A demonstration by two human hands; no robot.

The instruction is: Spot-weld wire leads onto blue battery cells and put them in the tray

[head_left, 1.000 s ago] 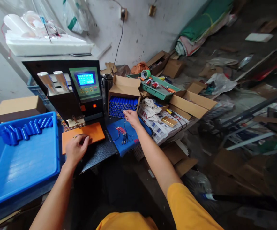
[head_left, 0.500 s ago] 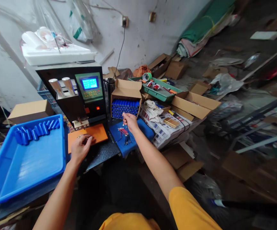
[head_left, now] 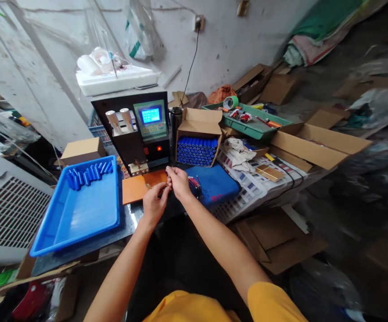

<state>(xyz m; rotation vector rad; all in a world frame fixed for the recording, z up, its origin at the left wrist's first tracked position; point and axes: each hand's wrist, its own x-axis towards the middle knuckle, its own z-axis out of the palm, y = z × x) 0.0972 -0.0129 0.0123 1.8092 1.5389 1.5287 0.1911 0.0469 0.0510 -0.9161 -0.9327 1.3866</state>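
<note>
My left hand [head_left: 154, 202] and my right hand [head_left: 178, 182] meet at the right part of an orange board [head_left: 134, 189], in front of a black spot-welding machine [head_left: 130, 129] with a lit screen. Both are closed in a pinch, fingertips almost touching. Whatever they pinch is too small and too covered to name. Just right of my right hand, a bundle of thin red and black wires [head_left: 195, 188] lies on a blue cloth [head_left: 218, 182], partly hidden by that hand. Behind it, a cardboard box [head_left: 200, 117] holds stacked blue cylindrical battery cells [head_left: 196, 151].
To the left, a blue tray [head_left: 117, 210] holds several blue cells [head_left: 86, 175] at its far end. At the right are a green tray [head_left: 251, 129] with tape, an open carton [head_left: 318, 145] and a white plastic basket [head_left: 244, 192]. White foam [head_left: 120, 80] rests on the machine.
My right hand has come left from above the wire bundle to my left hand, which has risen off the orange board's middle and moved right. The whole view has swung left.
</note>
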